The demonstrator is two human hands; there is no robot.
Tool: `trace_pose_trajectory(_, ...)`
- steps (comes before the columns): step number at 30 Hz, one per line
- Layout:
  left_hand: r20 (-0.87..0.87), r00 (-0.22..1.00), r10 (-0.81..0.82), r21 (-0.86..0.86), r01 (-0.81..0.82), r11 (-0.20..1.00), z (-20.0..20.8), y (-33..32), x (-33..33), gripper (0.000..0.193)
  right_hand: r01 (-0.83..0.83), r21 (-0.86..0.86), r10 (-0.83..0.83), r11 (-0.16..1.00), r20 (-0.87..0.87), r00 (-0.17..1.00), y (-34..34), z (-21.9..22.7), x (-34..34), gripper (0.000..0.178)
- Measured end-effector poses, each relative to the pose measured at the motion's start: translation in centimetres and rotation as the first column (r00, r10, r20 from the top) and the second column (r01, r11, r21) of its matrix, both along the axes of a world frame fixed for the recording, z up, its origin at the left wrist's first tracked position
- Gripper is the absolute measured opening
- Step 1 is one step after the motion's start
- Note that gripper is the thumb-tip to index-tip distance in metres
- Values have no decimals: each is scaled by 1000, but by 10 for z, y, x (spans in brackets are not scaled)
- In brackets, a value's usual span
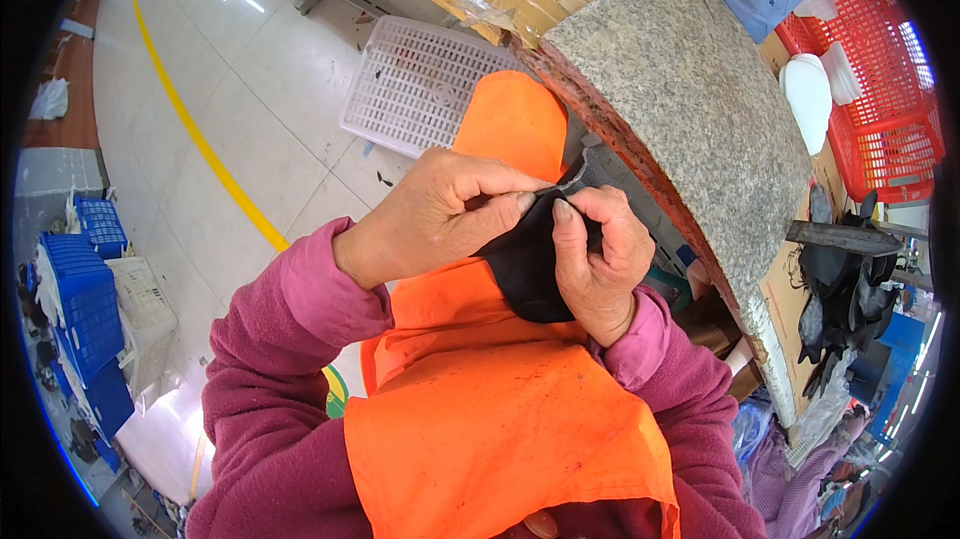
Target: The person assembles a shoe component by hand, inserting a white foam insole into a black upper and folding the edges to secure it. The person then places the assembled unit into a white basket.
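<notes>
Both hands pinch the upper edge of a soft black piece of material [530, 274], which hangs over my lap. My left hand [440, 219] grips that edge from the left between thumb and forefinger. Close beside it, my right hand [605, 259] holds the same edge, its thumb pointing up. A grey strip [592, 171] shows just above the right fingers; whether it belongs to the black piece I cannot tell. An orange apron [500, 429] covers my lap beneath the work.
A stone slab [690, 89] with a rough edge lies to the right. Beyond it are a red basket [885, 139], a white oval piece [806, 99] and several dark pieces [848, 289]. A pale plastic basket [400, 79] stands on the floor ahead; blue crates [85, 309] are far left.
</notes>
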State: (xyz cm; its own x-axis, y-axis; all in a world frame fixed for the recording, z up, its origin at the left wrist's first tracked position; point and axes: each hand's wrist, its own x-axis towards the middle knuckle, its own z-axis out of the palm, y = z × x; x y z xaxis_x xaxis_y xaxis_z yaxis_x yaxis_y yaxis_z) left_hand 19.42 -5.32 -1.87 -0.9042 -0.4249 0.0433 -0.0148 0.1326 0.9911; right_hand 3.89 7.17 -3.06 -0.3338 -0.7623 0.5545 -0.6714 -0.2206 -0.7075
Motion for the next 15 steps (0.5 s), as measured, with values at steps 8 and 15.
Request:
trace_pose_trajectory(8, -73, 997, 14, -182, -28, 983, 3, 3, -4, 16, 14, 8, -14, 1000, 12, 1000, 0, 1, 1, 16)
trace_pose_trajectory(15, -111, 994, -12, -247, -16, 969, 6, 4, -1, 11, 20, 37, -20, 999, 15, 1000, 2, 0, 0, 16)
